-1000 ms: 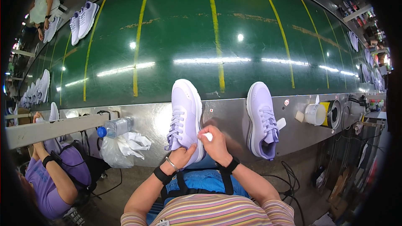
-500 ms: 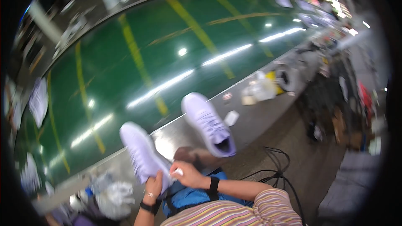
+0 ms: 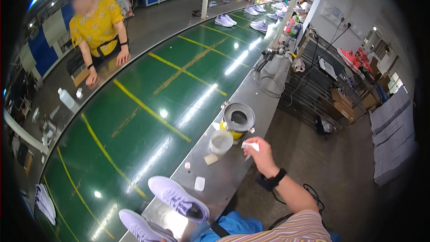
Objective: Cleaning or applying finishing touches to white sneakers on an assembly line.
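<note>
My right hand (image 3: 261, 153) is raised past the counter's near edge, its fingers pinched on a small white cloth (image 3: 251, 146). Beside it stand a cloudy plastic cup (image 3: 221, 142) and a yellow can with a dark ring-shaped top (image 3: 238, 118). A lilac sneaker (image 3: 138, 226) lies at the bottom edge, where a sliver of my left hand (image 3: 168, 235) shows closed on its heel end; most of that hand is out of view. The other lilac sneaker (image 3: 172, 192) rests on the metal counter, toe over the green belt.
A green belt (image 3: 148, 98) with yellow stripes runs beyond the metal counter (image 3: 233, 175). A white card (image 3: 199, 183) and a beige block (image 3: 211, 159) lie on the counter. Across the belt stands a person in a yellow shirt (image 3: 105, 24). More sneakers (image 3: 225, 20) sit far along the belt.
My right hand has moved from the held sneaker out to the right, beside the cup and can, still with the white cloth. The view has swung right and up; the left hand is mostly out of it.
</note>
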Demonstrator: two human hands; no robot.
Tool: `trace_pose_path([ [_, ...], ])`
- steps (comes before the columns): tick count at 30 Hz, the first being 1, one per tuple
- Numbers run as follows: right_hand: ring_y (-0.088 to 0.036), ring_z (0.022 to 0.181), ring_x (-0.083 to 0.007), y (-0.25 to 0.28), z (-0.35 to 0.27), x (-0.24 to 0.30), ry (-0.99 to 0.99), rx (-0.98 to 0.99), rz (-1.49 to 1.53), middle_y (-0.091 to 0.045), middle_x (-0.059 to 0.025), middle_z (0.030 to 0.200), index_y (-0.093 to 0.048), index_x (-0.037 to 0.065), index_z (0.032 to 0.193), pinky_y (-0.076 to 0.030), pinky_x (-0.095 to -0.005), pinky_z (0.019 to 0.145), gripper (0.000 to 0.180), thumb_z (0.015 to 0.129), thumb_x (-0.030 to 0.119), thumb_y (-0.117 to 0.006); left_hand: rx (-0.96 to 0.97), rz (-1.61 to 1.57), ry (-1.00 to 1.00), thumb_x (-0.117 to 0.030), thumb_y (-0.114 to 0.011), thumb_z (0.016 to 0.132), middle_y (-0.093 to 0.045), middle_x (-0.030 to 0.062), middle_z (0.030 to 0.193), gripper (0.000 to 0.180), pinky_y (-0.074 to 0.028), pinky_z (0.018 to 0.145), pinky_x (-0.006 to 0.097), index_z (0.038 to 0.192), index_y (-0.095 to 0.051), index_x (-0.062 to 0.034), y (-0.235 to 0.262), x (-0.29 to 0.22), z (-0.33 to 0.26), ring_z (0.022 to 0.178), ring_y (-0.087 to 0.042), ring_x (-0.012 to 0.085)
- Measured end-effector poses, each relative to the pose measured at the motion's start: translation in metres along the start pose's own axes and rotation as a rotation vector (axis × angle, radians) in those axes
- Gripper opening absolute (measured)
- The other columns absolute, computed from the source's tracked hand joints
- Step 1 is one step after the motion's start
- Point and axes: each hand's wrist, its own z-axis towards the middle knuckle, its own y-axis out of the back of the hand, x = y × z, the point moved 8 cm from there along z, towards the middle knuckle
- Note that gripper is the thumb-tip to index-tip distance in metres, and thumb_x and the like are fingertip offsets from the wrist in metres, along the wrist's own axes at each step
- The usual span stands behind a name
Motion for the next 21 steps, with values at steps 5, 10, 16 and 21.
trace_pose_path([
  [5,-0.060,0.064,-0.0178,0.039,0.135,-0.011,0.162,-0.013,-0.403,-0.062,-0.0095,0.071,-0.062,0.003,0.082,-0.048,-0.0299,0.061,0.010,0.073,0.003,-0.063,0.176,1.033,-0.641,-0.043,-0.041,0.090,-0.058,0.0271,0.103,0.056,-0.041,0.084,0.044,0.110,-0.054,0.0075,-0.044,0.004,0.005,0.096,-0.054,0.0403],
  [10,-0.061,0.078,-0.0335,0.027,0.187,-0.039,0.198,0.120,-0.831,-0.063,-0.0175,0.078,-0.064,0.005,0.081,-0.049,-0.0388,0.074,0.012,0.069,0.004,-0.063,0.078,0.299,0.110,-0.045,-0.043,0.089,-0.059,0.0272,0.100,0.056,-0.041,0.082,0.044,0.103,-0.057,0.0074,0.004,-0.002,-0.004,0.095,-0.054,0.0410],
  [16,-0.060,0.086,-0.0359,0.011,0.191,-0.047,0.221,0.236,-1.092,-0.063,-0.0183,0.086,-0.063,0.003,0.078,-0.047,-0.0421,0.077,0.008,0.071,0.004,-0.061,0.036,0.255,0.166,-0.047,-0.046,0.087,-0.059,0.0274,0.097,0.057,-0.042,0.080,0.043,0.097,-0.059,0.0071,0.032,-0.066,-0.032,0.095,-0.054,0.0416],
  [21,-0.058,0.087,-0.0349,0.008,0.188,-0.043,0.316,0.255,-1.109,-0.062,-0.0172,0.086,-0.063,0.003,0.079,-0.046,-0.0422,0.078,0.008,0.072,0.005,-0.060,0.065,0.220,0.215,-0.049,-0.045,0.087,-0.058,0.0272,0.101,0.059,-0.041,0.082,0.042,0.102,-0.057,0.0067,0.032,-0.071,-0.024,0.097,-0.054,0.0411],
])
